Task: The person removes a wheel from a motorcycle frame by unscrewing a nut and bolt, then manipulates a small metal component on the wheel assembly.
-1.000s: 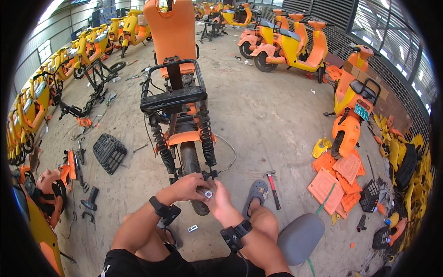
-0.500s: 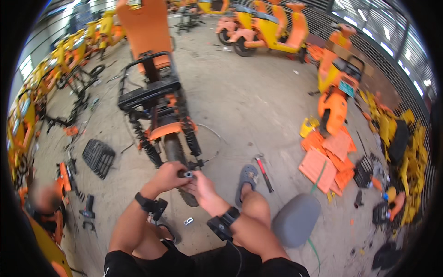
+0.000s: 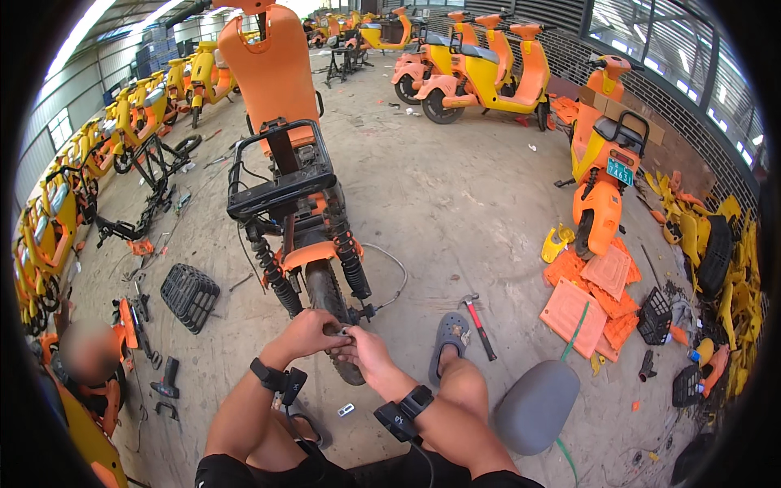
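My left hand [image 3: 314, 332] and my right hand [image 3: 366, 351] meet over the tire [image 3: 320, 284] of an upright, partly stripped scooter, both pinching a small silver metal ring [image 3: 344, 332], mostly hidden by my fingers. The wheel sits under an orange fender [image 3: 303, 256] between two black coil shock absorbers [image 3: 348, 259]. Above these are a black tubular rack [image 3: 244, 191] and an orange body panel [image 3: 272, 85]. A thin cable loops out to the right of the wheel. On the floor below my hands lies a small silver piece [image 3: 346, 409].
A red-handled hammer [image 3: 480, 329], grey seat [image 3: 537, 403] and orange panels [image 3: 569, 325] lie right. A drill [image 3: 167, 376] and black basket [image 3: 189, 298] lie left. Yellow-orange scooters [image 3: 529, 73] line both sides; loose yellow panels [image 3: 728, 317] are piled at far right.
The ring faced up a second ago; it has since tilted and is now mostly covered by my fingers. My head view shifted, then steadied, with the hands still over the tire.
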`<state>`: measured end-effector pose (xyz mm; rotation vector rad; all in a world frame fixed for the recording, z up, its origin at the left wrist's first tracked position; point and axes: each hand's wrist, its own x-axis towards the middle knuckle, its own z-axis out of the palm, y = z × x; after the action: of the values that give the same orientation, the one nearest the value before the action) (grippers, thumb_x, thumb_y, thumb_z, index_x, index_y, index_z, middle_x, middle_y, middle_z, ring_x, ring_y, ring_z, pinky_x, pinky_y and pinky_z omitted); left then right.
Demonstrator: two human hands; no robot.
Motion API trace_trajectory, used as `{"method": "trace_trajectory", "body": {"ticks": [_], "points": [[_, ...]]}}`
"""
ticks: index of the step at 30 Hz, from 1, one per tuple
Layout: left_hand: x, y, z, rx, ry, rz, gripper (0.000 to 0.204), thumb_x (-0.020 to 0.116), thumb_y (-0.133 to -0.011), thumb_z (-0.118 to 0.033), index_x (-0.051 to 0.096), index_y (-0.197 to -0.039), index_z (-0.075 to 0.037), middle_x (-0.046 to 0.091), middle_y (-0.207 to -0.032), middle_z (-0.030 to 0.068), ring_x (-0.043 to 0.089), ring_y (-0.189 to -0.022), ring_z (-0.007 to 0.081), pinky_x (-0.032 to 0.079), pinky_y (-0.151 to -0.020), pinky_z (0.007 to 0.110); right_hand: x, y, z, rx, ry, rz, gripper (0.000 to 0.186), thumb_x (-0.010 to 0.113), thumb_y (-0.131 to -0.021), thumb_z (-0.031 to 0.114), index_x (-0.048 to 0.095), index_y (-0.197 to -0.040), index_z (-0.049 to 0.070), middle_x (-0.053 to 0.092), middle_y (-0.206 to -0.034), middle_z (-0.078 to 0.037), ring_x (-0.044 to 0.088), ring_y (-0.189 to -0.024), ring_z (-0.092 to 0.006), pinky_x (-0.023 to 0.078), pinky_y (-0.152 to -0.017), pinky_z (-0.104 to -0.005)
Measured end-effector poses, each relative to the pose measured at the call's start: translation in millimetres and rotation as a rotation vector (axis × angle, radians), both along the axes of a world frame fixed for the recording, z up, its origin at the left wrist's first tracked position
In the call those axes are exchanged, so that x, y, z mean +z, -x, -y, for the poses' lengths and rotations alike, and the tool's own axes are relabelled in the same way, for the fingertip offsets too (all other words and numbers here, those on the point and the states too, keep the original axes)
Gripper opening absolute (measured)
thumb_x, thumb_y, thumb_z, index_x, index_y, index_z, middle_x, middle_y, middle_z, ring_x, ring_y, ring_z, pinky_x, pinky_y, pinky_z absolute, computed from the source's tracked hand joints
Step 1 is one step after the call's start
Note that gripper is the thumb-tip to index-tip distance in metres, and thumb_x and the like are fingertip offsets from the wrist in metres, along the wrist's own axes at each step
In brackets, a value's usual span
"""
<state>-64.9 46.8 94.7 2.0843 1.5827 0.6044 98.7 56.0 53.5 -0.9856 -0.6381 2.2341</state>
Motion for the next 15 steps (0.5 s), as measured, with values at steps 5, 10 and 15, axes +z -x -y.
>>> {"method": "trace_trajectory", "body": {"ticks": [5,10,15], "points": [[5.3,7.3,1.4,-0.007,0.025,0.038,0.027,0.078,-0.072,-0.025,0.07,-0.081,0.0,0.066,-0.075,0.0137,0.062,-0.067,0.0254,0.049,-0.063,0.034,8.8,0.1,1.4,0.003,-0.024,-0.005,0.021,0.049,-0.094,0.023,0.06,-0.095,0.005,0.061,-0.079,-0.002,0.063,-0.07,-0.0142,0.047,-0.06,-0.0268],[9.1,10.5,4.6,0.029,0.067,0.096,0.024,0.077,-0.073,-0.021,0.07,-0.082,0.001,0.066,-0.076,0.0127,0.062,-0.069,0.024,0.049,-0.065,0.034,2.1,3.2,-0.4,0.017,-0.064,-0.031,0.021,0.05,-0.094,0.022,0.061,-0.1,0.006,0.06,-0.08,-0.001,0.063,-0.07,-0.0127,0.046,-0.059,-0.0249],[4.0,15.4,5.7,0.037,0.044,0.14,0.023,0.077,-0.074,-0.02,0.07,-0.082,0.0,0.067,-0.077,0.0116,0.062,-0.071,0.0235,0.049,-0.068,0.033,5.1,4.7,0.7,0.011,-0.076,-0.03,0.024,0.049,-0.095,0.021,0.06,-0.11,0.006,0.06,-0.081,0.0,0.063,-0.068,-0.0125,0.045,-0.056,-0.0237]]}}
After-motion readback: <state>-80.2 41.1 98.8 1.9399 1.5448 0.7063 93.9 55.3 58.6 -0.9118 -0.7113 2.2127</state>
